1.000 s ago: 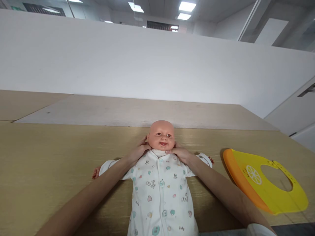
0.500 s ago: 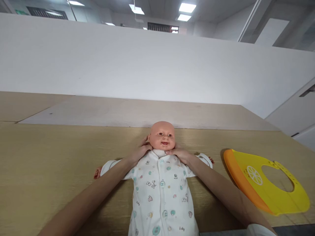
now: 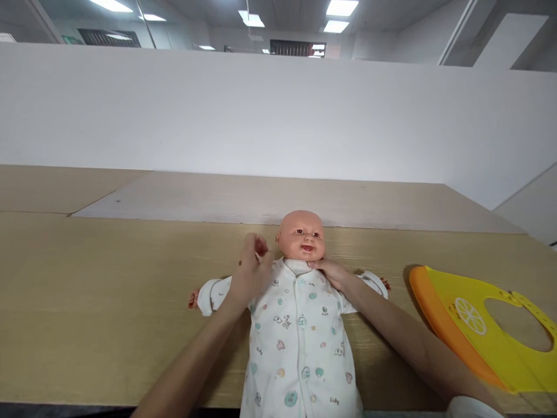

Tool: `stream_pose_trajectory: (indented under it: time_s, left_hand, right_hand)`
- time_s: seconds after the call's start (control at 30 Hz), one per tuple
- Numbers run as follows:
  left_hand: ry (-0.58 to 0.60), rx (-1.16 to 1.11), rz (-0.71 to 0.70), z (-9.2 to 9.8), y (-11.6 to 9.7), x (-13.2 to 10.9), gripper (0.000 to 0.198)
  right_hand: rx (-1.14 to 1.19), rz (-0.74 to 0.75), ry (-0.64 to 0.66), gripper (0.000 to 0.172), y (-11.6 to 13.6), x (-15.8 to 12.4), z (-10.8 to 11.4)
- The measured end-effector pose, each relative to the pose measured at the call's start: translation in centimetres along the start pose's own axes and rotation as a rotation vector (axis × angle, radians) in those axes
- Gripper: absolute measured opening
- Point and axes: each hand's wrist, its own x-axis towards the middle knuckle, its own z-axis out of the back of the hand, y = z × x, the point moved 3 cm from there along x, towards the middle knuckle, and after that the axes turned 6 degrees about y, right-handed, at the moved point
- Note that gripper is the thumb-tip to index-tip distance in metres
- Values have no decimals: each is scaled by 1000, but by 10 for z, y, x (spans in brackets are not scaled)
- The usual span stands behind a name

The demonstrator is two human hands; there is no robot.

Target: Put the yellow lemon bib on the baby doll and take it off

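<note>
A bald baby doll [image 3: 301, 235] lies face up on the table, wearing a white printed romper [image 3: 300, 337] with its arms spread to the sides. My right hand [image 3: 333, 273] grips the doll at the neck, thumb on the collar, its other fingers partly hidden behind. My left hand [image 3: 252, 267] is raised beside the doll's shoulder, off the neck; its fingers are loosely curled with the thumb apart, and nothing shows in them. To the right lies a yellow silicone bib [image 3: 491, 337] with an orange pocket and a white citrus-slice print.
The wooden table [image 3: 108, 302] runs under the doll and bib. A paler board [image 3: 261, 197] lies along its far side, against a white partition [image 3: 261, 116]. Glass and ceiling lights show above the partition.
My left hand has come away from the doll's neck and lifted outward to the left. My right hand stays at the neck. The whole view has shifted slightly.
</note>
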Motion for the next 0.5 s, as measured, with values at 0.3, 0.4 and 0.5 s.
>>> stream_pose_trajectory:
  time_s: [0.3,0.4,0.5]
  left_hand:
    - [57,-97,391,11,30,-159,25]
    - [98,-519,612,4,34,-170,38]
    - [224,-959,796,-13,25,-154,57]
  right_hand:
    - [-4,16,-48,76,-2,-1,3]
    - [-17,25,-21,71,-6,2,6]
    - [-39,24,-68,63,-8,3,9]
